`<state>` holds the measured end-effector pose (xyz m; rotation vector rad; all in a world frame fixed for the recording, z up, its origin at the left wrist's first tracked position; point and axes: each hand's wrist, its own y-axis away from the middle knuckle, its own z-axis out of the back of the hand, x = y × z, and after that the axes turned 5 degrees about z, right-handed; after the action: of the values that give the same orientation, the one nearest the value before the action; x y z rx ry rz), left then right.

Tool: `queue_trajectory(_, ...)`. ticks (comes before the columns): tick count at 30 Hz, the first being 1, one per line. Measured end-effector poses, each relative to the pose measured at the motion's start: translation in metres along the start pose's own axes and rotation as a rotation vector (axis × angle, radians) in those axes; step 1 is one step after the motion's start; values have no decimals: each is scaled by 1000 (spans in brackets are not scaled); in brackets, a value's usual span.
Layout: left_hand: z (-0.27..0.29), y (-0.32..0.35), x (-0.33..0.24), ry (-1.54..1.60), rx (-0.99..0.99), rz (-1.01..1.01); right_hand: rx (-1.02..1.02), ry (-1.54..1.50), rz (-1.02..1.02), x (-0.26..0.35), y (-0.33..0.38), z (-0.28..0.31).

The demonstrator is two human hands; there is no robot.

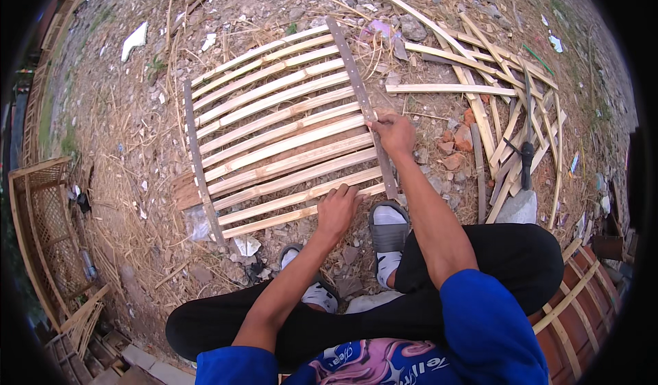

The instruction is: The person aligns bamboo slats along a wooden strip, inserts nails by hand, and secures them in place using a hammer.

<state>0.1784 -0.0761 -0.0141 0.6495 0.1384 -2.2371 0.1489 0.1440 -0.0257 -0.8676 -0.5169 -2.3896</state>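
Note:
A ladder-like panel of pale wooden slats (274,130) lies on the ground before me, its slats fixed across two dark side rails. My right hand (395,133) is at the right rail (354,71), thumb and forefinger pinched against it at a slat's end; whatever is between the fingertips is too small to name. Lower down, my left hand (338,210) has its fingers curled over one of the near slats (301,198), close to that same rail. The fingertips are partly hidden. Small dark spots run along both rails.
Loose wooden strips (473,59) lie heaped at the right, with a long metal tool with a black handle (526,162) among them. Broken bricks (463,138) sit nearby. A latticed wooden frame (51,227) stands at the far left. Straw, stones and scraps litter the ground.

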Motion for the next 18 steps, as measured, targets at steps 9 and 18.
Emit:
queue_trajectory(9,-3,0,3,85,25,35,-88,-349,41,-18,11,-11)
queue_trajectory(18,5,4,14,128,136,19,-62,-10,-108,-21,15,-5)
